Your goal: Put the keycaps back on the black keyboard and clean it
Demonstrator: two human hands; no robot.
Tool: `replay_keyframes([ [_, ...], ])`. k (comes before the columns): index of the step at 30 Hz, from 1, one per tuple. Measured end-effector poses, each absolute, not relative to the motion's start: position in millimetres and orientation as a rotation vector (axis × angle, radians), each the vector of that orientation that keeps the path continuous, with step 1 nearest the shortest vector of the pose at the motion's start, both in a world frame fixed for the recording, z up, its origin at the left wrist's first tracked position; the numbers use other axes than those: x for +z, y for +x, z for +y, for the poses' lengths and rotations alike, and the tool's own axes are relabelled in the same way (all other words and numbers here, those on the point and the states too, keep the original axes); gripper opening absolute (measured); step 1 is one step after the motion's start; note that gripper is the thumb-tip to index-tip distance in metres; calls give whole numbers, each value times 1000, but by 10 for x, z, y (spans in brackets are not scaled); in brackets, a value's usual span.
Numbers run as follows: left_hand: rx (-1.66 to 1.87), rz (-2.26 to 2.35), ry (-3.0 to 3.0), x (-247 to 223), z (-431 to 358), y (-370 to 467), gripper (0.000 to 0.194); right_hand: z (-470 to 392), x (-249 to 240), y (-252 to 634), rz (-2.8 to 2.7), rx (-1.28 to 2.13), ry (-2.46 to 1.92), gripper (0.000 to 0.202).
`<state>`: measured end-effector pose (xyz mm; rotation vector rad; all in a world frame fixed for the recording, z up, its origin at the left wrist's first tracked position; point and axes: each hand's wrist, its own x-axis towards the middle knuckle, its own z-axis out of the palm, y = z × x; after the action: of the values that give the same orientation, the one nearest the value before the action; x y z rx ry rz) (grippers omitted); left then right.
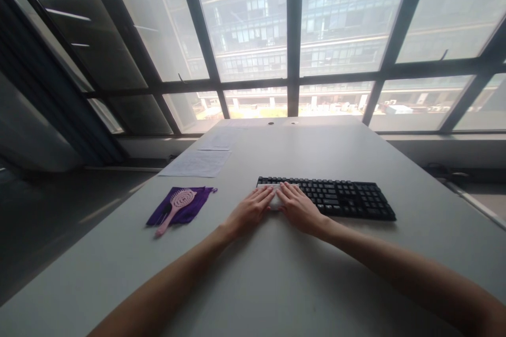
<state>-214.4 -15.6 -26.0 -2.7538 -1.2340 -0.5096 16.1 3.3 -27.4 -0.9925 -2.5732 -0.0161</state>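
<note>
A white cloth or wipe [276, 202], partly hidden under my fingers, lies over the left end of a black keyboard [336, 197]. My left hand [251, 209] rests on the cloth's left part, fingers stretched forward and close together, thumb at its near edge. From the right, my right hand [299, 208] holds the other part the same way, its fingertips almost meeting those of the left. Keys toward the right end of the keyboard stay uncovered.
On the left of the white table [312, 268], a pink hairbrush [179, 204] lies on a purple drawstring pouch [197, 210]. Behind them are sheets of paper [197, 163]. Two small round items lie near the far edge, before large windows [256, 16].
</note>
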Motion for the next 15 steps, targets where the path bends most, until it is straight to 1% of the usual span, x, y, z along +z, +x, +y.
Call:
replay_keyframes([
  [3, -524, -1230, -2739, -294, -141, -2154, 50, 13, -285, 143, -2587, -83, -1004, 54],
  [9, -525, -1228, -2734, -179, -216, -2118, 43, -58, -261, 149, -2599, -141, -977, 54],
  [15, -468, -1199, -2752, -108, -348, -2061, 47, -137, -270, 297, -2617, -156, -905, 56],
])
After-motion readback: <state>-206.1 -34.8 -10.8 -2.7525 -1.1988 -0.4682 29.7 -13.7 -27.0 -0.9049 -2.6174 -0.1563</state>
